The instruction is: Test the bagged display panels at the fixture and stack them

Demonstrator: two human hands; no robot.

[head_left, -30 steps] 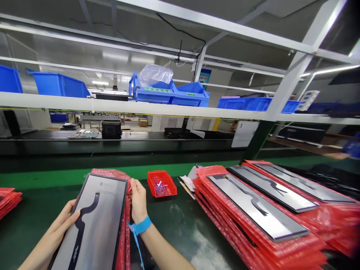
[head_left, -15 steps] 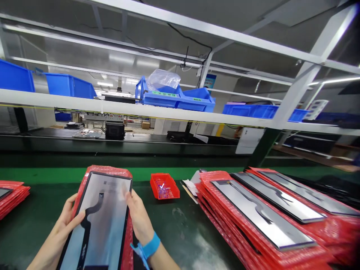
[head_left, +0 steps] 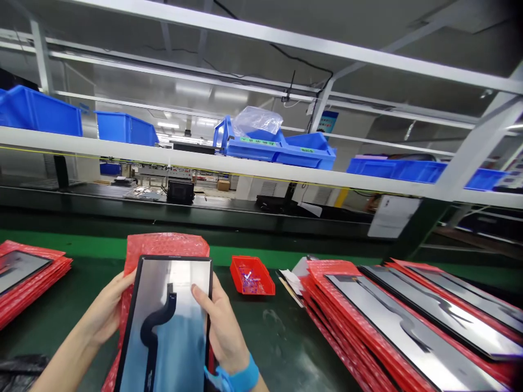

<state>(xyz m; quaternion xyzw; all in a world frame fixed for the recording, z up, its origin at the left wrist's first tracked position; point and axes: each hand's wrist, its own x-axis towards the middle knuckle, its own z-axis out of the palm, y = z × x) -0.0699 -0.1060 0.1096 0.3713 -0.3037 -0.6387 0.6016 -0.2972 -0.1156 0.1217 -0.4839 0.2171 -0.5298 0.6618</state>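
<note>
I hold a long grey display panel (head_left: 175,305) with a black flex cable on its back, lying on a red bubble-wrap sheet (head_left: 163,245). My left hand (head_left: 108,310) grips the left edge of the bubble wrap and panel. My right hand (head_left: 218,321), with a blue wrist strap, clasps the panel's right edge, thumb on its face. Both hands are closed round the panel above the dark green bench (head_left: 278,337).
A small red tray (head_left: 251,275) of tiny parts sits just right of my hands. Stacks of red wrap with panels (head_left: 408,321) fill the right side. Another red stack (head_left: 28,272) lies at the left. Blue bins (head_left: 278,147) stand on the overhead shelf.
The view has shifted left. The panel has slid down off the red wrap's far end, and my right thumb has moved from the panel's top edge onto its face.
</note>
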